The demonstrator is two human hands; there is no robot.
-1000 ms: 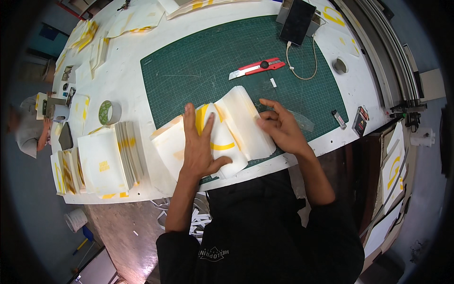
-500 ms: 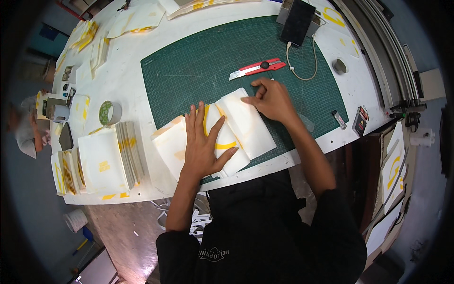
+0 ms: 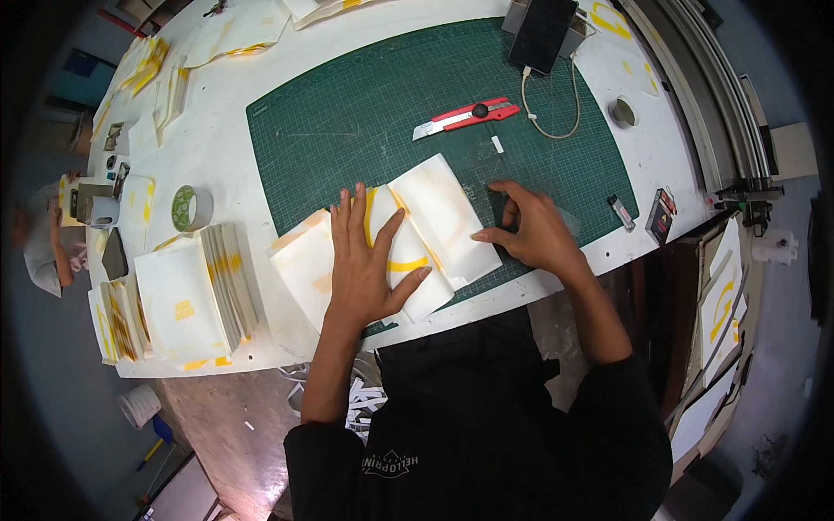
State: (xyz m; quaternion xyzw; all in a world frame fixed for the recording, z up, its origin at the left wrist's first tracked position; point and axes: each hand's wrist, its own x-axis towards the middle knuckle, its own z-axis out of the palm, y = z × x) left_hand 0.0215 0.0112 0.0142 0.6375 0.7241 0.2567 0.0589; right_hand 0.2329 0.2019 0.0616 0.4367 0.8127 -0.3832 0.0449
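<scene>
A folded white paper piece with yellow print (image 3: 439, 208) lies slanted over the near edge of the green cutting mat (image 3: 347, 130). My left hand (image 3: 360, 260) presses flat on its middle, fingers spread. At the paper's right edge is my right hand (image 3: 534, 227), its thumb tip touching or just over that edge and its fingers apart, with nothing visible in them. Beyond the paper lies a red utility knife (image 3: 466, 118), its blade pointing left. A small white strip (image 3: 497, 144) rests on the mat just nearer than the knife.
Stacks of folded paper (image 3: 178, 300) and a tape roll (image 3: 192, 208) stand on the left. A phone (image 3: 543, 36) with a cable leans at the back right. A small dark box (image 3: 661, 215) sits by the right edge. Another person (image 3: 48, 230) is at the far left.
My right hand has come nearer to me and slightly right, down along the paper's right edge, uncovering the white strip. My left hand stays on the paper. The whole view has shifted slightly.
</scene>
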